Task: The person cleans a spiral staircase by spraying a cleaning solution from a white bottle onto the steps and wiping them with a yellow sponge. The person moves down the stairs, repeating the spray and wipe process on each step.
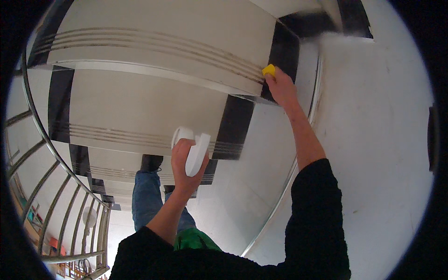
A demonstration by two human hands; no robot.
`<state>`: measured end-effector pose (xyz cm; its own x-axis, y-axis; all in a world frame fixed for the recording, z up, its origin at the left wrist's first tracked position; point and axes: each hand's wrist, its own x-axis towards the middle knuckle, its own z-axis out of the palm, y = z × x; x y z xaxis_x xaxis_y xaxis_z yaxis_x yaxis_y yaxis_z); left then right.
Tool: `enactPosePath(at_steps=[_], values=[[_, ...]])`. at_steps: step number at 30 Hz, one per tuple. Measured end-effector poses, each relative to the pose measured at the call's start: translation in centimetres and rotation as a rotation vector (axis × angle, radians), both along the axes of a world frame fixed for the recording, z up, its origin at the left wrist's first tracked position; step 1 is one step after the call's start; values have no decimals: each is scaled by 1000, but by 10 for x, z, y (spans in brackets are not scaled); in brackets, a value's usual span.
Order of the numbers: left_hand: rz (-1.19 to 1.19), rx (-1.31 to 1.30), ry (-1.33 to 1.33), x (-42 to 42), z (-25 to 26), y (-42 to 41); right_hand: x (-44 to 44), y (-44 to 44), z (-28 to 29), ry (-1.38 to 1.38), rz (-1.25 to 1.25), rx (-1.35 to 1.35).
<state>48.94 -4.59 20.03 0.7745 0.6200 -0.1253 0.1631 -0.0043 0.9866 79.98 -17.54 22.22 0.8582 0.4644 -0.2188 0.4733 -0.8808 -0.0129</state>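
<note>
In the head view my left hand [187, 164] is closed round a white plastic object [198, 154] with a rounded part and a long flat part; its exact kind I cannot tell. It is held above the lower steps, over my legs. At the right end of a higher tiled step [164, 63], my right hand [282, 85] pinches a small yellow block or pad [269, 70], perhaps a sponge. The yellow piece is at the grooved lines near the step's front edge, beside the black border tile [284, 49].
A curved metal railing [50, 145] with bars runs down the left side. The white wall [371, 140] rises at the right, with a thin pipe or trim [316, 80] along it. My jeans-clad legs [147, 196] and dark shoes are on lower steps.
</note>
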Motion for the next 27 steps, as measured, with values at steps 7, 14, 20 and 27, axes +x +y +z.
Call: enactPosePath(at_steps=[7, 14, 20, 27], values=[[3, -118, 40, 3, 4, -3, 10, 5, 7, 0, -139, -100], [-12, -5, 29, 5, 4, -1, 5, 24, 7, -17, -151, -78], [24, -28, 46, 1, -2, -7, 12, -34, 6, -54, -123, -51], [-2, -65, 48, -3, -2, -10, 12, 5, 0, -21, -152, -35]])
